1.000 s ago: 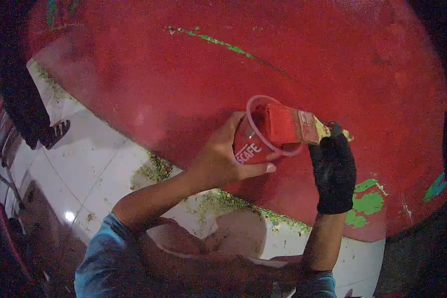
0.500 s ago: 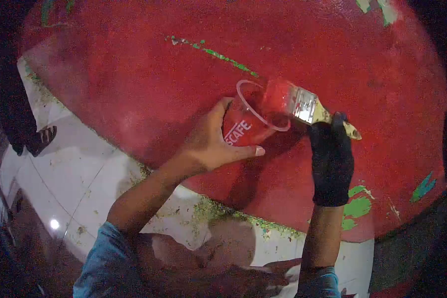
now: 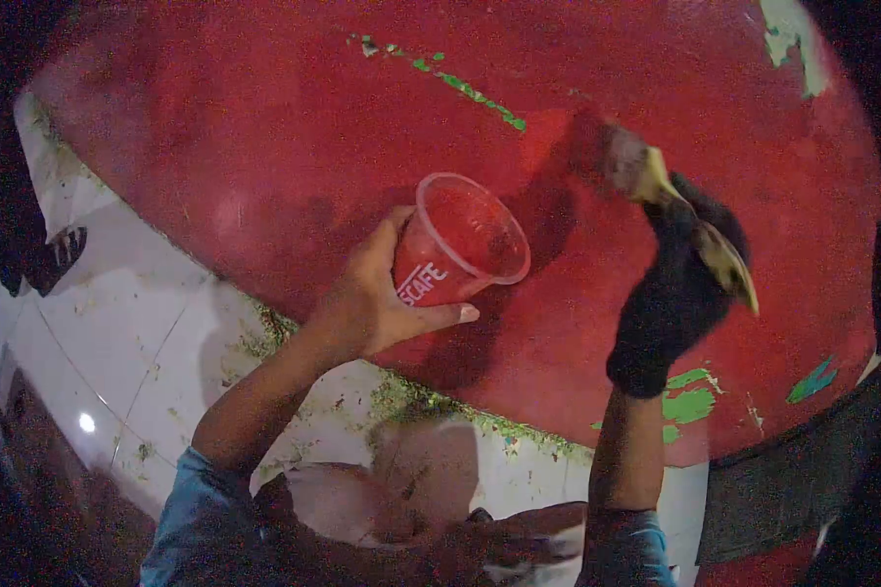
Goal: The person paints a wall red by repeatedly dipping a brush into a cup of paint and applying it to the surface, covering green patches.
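One cup (image 3: 460,249) gripped by left hand (image 3: 372,308) fingers; one brush (image 3: 646,171) clenched in gloved right hand (image 3: 675,293).

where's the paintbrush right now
In the head view the paintbrush is upper right, held by the gloved right hand, bristles against the red wall, right of the plastic cup in the left hand.

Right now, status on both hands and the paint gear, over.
Left hand grips clear plastic cup of red paint. Gloved right hand grips yellow-handled paintbrush, bristles against red painted wall. Nothing between cup and brush.
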Demonstrator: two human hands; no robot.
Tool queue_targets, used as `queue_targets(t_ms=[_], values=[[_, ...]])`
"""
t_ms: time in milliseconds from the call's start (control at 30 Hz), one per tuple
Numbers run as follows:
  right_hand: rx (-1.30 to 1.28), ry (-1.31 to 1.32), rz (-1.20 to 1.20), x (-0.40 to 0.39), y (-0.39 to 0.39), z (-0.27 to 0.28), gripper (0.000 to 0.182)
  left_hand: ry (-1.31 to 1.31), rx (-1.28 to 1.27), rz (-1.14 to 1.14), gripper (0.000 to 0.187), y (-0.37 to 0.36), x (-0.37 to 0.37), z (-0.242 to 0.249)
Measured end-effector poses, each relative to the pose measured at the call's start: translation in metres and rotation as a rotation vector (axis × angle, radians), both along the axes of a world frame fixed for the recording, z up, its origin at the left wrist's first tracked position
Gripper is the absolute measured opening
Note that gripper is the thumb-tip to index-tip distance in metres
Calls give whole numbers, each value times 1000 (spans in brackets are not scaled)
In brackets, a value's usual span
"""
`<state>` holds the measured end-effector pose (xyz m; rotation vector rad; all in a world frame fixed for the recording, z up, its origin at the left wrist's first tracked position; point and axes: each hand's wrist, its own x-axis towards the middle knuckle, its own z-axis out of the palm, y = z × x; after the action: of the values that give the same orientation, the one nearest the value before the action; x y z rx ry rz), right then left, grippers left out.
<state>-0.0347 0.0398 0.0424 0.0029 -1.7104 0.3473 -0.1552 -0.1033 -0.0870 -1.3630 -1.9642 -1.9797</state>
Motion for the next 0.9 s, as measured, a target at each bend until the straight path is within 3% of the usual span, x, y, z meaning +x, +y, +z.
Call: queue_targets(t_ms=[133,200,333,400,467,633,700,767,833,900], values=[[14,-11,-57,3,9,-6,16,-89,48,-187,89,-4,-8,-8],[35,-1,-96,7,9,-9,15,-162,123,-15,90,-14,-3,-7],[95,22,-105,0,4,-12,12,-170,124,29,88,-32,-1,-3],[96,31,-84,-1,-1,-16,12,-353,141,-39,85,-40,3,1],[461,-224,-289,2,-9,-24,11,-301,128,52,82,-44,4,3],[62,-406,105,-47,-29,-65,17,-330,129,248,67,-67,2,23],[435,-194,238,-52,-29,-67,19,-254,145,356,66,-72,7,35],[393,-204,265,-49,-16,-55,21,-137,158,548,63,-74,6,42],[362,-206,298,-38,-13,-42,24,-123,130,589,62,-73,6,57],[-15,-131,229,-19,-14,-35,25,-86,85,589,58,-68,5,76]])
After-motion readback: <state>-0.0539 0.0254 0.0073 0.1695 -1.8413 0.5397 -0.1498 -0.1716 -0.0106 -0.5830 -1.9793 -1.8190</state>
